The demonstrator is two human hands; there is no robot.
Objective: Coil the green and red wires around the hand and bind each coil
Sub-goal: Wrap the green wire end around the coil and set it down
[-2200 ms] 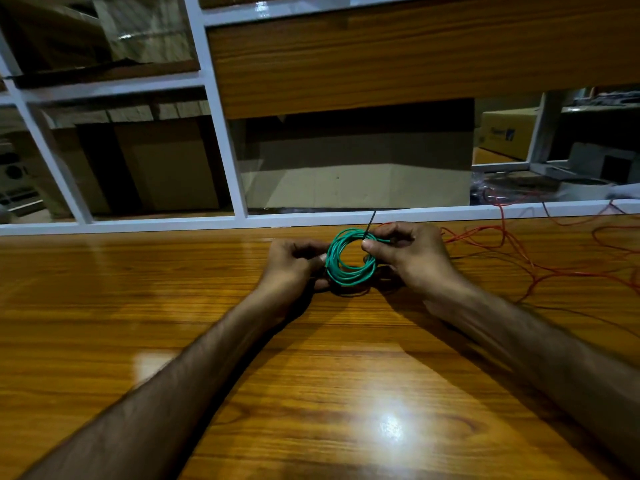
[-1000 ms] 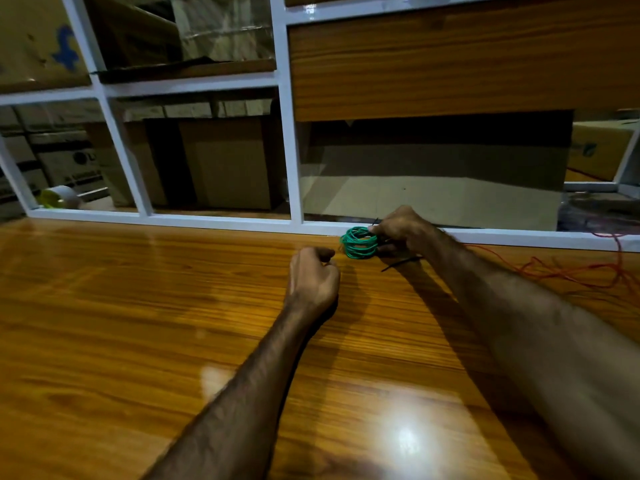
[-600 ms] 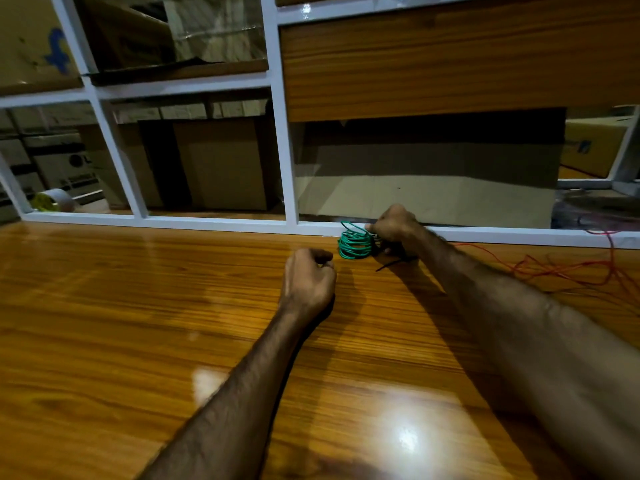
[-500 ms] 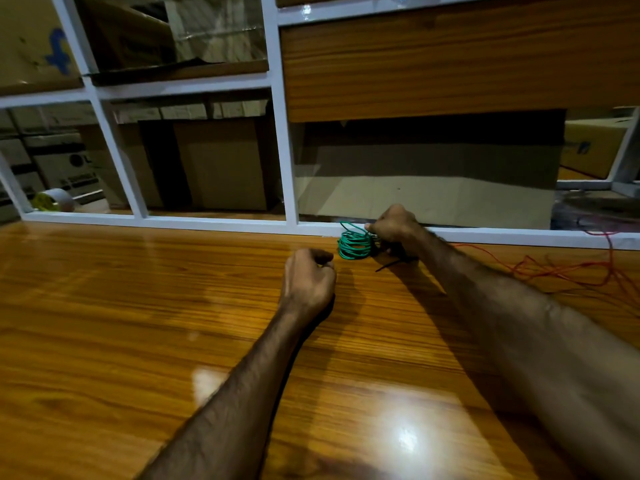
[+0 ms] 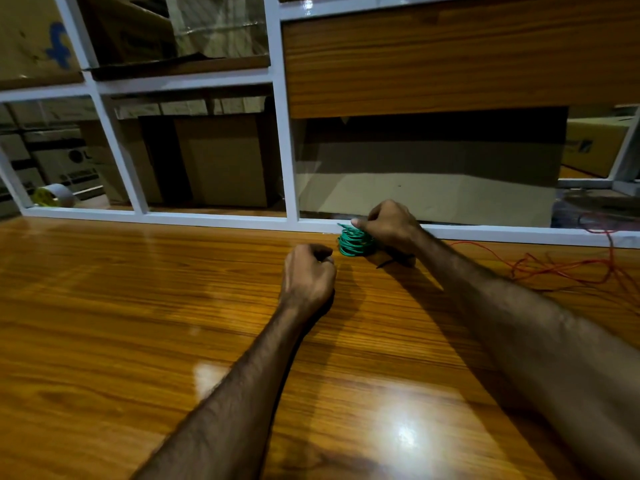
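Setting the green wire coil (image 5: 354,241) down by the white window frame (image 5: 214,219), the right hand (image 5: 389,225) is pinching it; the left hand (image 5: 306,277) is resting clenched, empty. Red wire (image 5: 561,268), right of the coil, is lying loose on the bench (image 5: 138,323), needing coiling next.

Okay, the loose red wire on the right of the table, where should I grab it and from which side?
Probably pinch a single raised strand of the red wire at the near edge of its tangle, coming from above with the right hand once it lets go of the green coil. The wire lies slack in open loops on the wooden table, so any strand lifts free.
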